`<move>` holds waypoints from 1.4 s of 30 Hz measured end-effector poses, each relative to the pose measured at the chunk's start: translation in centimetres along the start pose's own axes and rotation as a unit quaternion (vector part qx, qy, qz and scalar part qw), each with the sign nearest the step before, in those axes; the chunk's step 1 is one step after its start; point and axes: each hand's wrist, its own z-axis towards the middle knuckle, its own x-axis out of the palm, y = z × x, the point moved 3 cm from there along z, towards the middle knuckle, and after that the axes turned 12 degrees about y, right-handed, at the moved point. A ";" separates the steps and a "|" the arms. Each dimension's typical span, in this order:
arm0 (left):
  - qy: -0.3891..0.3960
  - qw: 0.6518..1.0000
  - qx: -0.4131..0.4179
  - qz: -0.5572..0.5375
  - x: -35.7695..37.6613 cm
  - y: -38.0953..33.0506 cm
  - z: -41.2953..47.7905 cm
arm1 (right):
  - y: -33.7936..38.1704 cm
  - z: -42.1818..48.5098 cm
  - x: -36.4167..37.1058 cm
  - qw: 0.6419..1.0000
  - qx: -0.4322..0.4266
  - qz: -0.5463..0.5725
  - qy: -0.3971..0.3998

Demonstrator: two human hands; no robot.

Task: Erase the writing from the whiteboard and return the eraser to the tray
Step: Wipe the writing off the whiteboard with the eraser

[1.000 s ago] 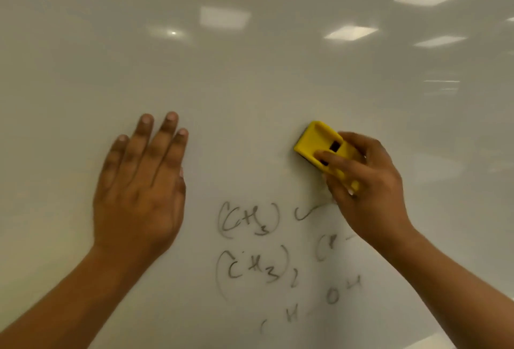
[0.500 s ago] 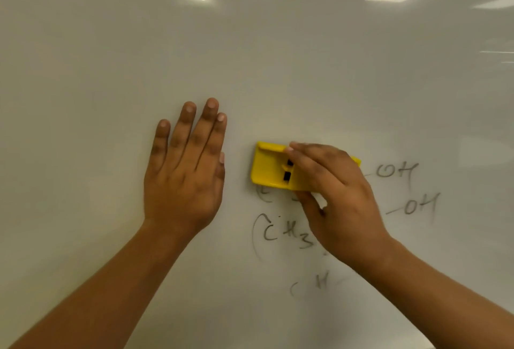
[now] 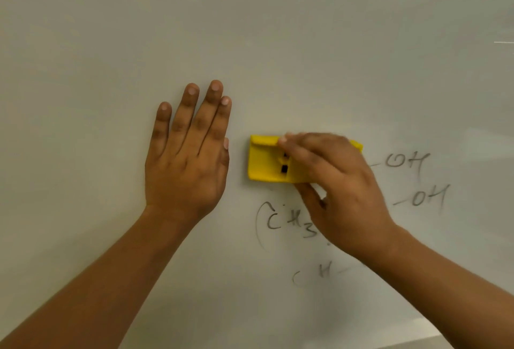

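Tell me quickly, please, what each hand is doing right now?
Left hand: open, empty, lying flat on the whiteboard.
Right hand: closed on the yellow eraser, holding it against the board.

We see a glossy, smooth whiteboard mirroring ceiling lights, and a yellow eraser of matt moulded plastic.

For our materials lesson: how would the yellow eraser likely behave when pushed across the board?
The yellow eraser looks like moulded plastic, so probably stiff and light. Held flat on the glossy whiteboard by the right hand, it should slide, not roll.
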 end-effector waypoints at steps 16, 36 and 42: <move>-0.010 1.000 0.000 -0.012 -0.1 0.0 -0.3 | -0.9 -4.4 1.1 0.999 0.010 -0.014 0.031; -0.027 0.999 0.008 -0.033 -0.3 -0.3 -0.3 | -10.6 -11.3 -5.4 0.983 0.150 -0.105 -0.007; -0.005 0.998 0.014 -0.063 0.5 0.0 -0.5 | -10.2 -8.5 -5.8 0.971 0.196 -0.092 -0.096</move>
